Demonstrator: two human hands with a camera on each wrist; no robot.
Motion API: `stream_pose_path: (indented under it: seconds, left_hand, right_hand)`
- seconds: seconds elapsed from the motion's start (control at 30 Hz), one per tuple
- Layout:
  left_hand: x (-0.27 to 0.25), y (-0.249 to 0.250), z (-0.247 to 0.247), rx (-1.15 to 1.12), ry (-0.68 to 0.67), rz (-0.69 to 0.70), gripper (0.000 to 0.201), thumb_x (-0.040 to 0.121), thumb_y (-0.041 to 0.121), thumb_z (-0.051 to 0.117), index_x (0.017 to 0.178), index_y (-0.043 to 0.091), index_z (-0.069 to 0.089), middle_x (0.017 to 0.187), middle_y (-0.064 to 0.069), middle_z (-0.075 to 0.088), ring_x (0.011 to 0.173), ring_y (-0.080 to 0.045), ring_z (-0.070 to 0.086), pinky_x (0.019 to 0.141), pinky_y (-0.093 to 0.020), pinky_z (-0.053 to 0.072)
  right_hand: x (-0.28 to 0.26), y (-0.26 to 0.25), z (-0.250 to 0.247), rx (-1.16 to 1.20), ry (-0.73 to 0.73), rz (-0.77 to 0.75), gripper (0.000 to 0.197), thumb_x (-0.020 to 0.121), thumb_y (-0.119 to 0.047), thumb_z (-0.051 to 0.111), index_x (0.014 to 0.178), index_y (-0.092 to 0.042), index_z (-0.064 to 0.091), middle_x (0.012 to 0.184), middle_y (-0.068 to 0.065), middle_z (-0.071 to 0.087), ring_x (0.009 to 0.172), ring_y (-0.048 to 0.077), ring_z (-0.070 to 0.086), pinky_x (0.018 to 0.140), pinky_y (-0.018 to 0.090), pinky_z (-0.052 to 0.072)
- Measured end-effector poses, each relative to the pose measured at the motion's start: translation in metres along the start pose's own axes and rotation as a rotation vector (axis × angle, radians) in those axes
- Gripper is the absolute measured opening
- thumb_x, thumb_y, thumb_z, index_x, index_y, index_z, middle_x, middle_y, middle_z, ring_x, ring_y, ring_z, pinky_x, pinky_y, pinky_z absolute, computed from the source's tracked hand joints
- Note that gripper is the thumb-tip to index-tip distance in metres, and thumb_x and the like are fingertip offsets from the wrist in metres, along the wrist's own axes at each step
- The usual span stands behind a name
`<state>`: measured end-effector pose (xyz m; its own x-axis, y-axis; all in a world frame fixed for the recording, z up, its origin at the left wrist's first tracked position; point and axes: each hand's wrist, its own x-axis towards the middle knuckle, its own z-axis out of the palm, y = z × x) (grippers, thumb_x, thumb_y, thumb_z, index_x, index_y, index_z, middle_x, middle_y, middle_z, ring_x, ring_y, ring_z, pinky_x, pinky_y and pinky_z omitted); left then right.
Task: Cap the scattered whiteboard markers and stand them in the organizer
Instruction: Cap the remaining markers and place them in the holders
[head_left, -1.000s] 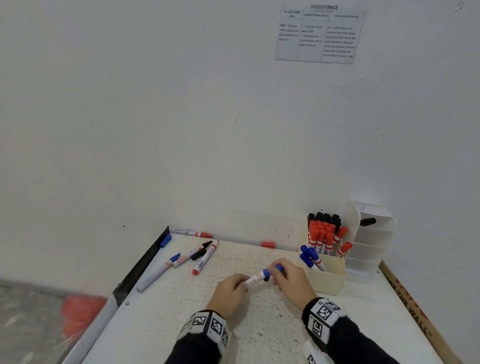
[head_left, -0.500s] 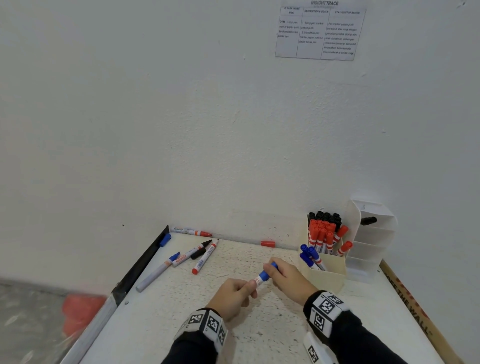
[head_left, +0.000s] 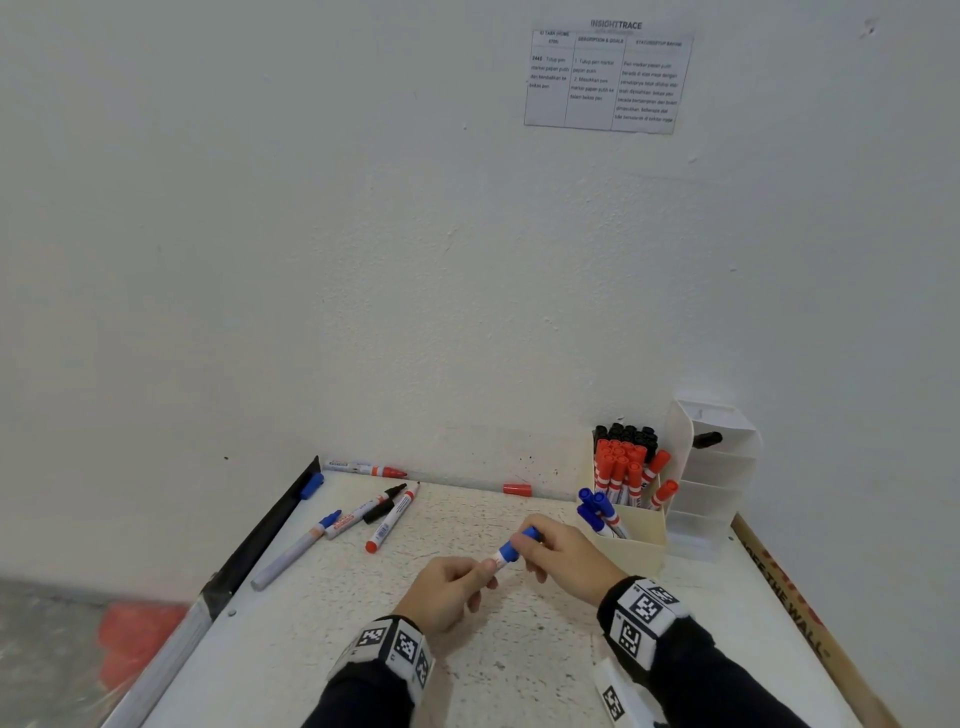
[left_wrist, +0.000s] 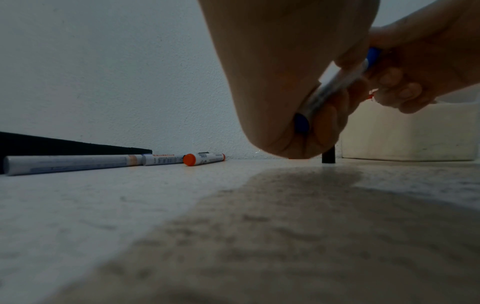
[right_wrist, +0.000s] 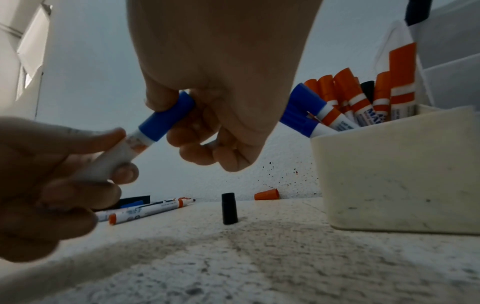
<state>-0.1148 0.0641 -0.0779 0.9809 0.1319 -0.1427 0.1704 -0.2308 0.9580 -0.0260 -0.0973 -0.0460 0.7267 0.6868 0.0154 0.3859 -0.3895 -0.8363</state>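
Note:
Both hands hold one blue whiteboard marker (head_left: 506, 553) just above the table. My left hand (head_left: 457, 582) grips its white barrel (right_wrist: 109, 160); my right hand (head_left: 550, 545) pinches the blue cap (right_wrist: 166, 120), which sits on the marker's end. The barrel (left_wrist: 330, 90) also shows in the left wrist view. The cream organizer (head_left: 636, 540) stands just right of my hands, holding several blue, red and black capped markers (head_left: 621, 467). Loose markers (head_left: 363, 519) lie on the table at the left.
A black cap (right_wrist: 230, 208) stands upright on the table under my hands. A red cap (head_left: 517, 489) lies by the wall, a blue cap (head_left: 311, 486) at the left edge. A white tiered rack (head_left: 719, 478) stands right of the organizer. The table drops off on the left.
The two hands have drawn closer together along the marker, and less of the white barrel shows between them. The marker has tilted up slightly toward the right.

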Motion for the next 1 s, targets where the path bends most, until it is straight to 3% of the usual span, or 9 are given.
stream_pose_path:
  seconds: [0.1,0.23,0.33,0.47,0.53,0.63,0.73,0.87,1.0]
  left_hand:
    - [-0.003,0.005,0.004,-0.058,-0.004,-0.019,0.020,0.094,0.030,0.050,0.089,0.019,0.066,0.074,0.004,0.058,0.062,-0.008,0.049,0.056,-0.014,0.039]
    - [-0.002,0.005,-0.002,0.040,0.064,-0.009,0.023,0.096,0.030,0.047,0.112,0.021,0.061,0.095,0.008,0.060,0.080,-0.008,0.053,0.068,-0.018,0.041]
    - [0.007,-0.003,-0.016,0.214,0.149,0.009,0.028,0.095,0.026,0.048,0.121,0.018,0.057,0.118,0.003,0.058,0.106,-0.012,0.054,0.093,-0.025,0.042]
    - [0.020,-0.004,-0.040,0.666,0.335,-0.109,0.043,0.095,0.031,0.044,0.136,0.020,0.043,0.148,-0.005,0.032,0.135,-0.021,0.032,0.110,-0.038,0.031]
    - [0.023,-0.004,-0.052,0.862,0.305,-0.211,0.050,0.095,0.034,0.040,0.142,0.019,0.032,0.154,-0.007,0.017,0.141,-0.023,0.021,0.112,-0.040,0.026]
    - [0.030,-0.009,-0.061,0.964,0.261,-0.299,0.044,0.094,0.031,0.039,0.135,0.013,0.041,0.145,-0.008,0.036,0.133,-0.022,0.036,0.107,-0.038,0.034]
    - [0.030,-0.009,-0.061,0.888,0.281,-0.362,0.031,0.094,0.029,0.045,0.116,0.010,0.055,0.109,-0.003,0.058,0.095,-0.016,0.055,0.083,-0.025,0.045]
    - [0.027,0.001,-0.058,0.905,0.286,-0.398,0.027,0.091,0.036,0.050,0.106,0.014,0.055,0.089,0.003,0.052,0.083,-0.011,0.051,0.075,-0.021,0.042]
    - [0.019,0.004,-0.053,0.899,0.281,-0.415,0.020,0.091,0.036,0.052,0.092,0.017,0.049,0.076,0.006,0.047,0.081,-0.010,0.051,0.072,-0.019,0.040]
  right_hand:
    - [-0.005,0.001,-0.008,0.045,0.051,0.032,0.014,0.094,-0.025,0.048,0.087,-0.015,0.055,0.070,-0.005,0.057,0.057,0.006,0.049,0.055,0.012,0.040]
    - [-0.013,0.001,-0.025,0.133,0.285,0.039,0.013,0.094,-0.020,0.048,0.084,-0.014,0.054,0.070,0.003,0.056,0.049,0.006,0.051,0.050,0.018,0.038]
    - [-0.023,-0.007,-0.047,0.184,0.452,-0.051,0.010,0.092,-0.009,0.050,0.083,-0.006,0.053,0.070,0.009,0.060,0.048,0.008,0.055,0.048,0.022,0.044]
    - [-0.037,-0.011,-0.079,0.113,0.678,-0.138,0.003,0.091,-0.015,0.055,0.087,-0.015,0.054,0.073,0.020,0.061,0.060,0.024,0.057,0.058,0.037,0.052]
    - [-0.044,-0.010,-0.092,0.012,0.803,-0.191,0.004,0.092,-0.017,0.051,0.090,-0.020,0.051,0.059,0.010,0.051,0.051,0.009,0.050,0.052,0.023,0.045]
    - [-0.056,-0.005,-0.110,-0.118,0.950,-0.240,0.005,0.092,-0.011,0.050,0.095,-0.014,0.047,0.055,-0.004,0.041,0.043,0.003,0.044,0.042,0.010,0.034]
    - [-0.066,0.008,-0.125,-0.173,1.047,-0.208,0.010,0.092,-0.009,0.049,0.096,-0.014,0.042,0.067,-0.001,0.046,0.051,0.006,0.043,0.049,0.009,0.038]
    - [-0.072,0.023,-0.135,-0.212,1.160,-0.163,0.012,0.091,-0.006,0.049,0.099,-0.009,0.042,0.095,0.009,0.042,0.068,0.017,0.045,0.062,0.016,0.038]
    - [-0.064,0.033,-0.133,-0.236,1.115,-0.096,0.019,0.088,-0.002,0.054,0.106,0.002,0.048,0.100,0.006,0.042,0.083,0.021,0.049,0.073,0.030,0.043]
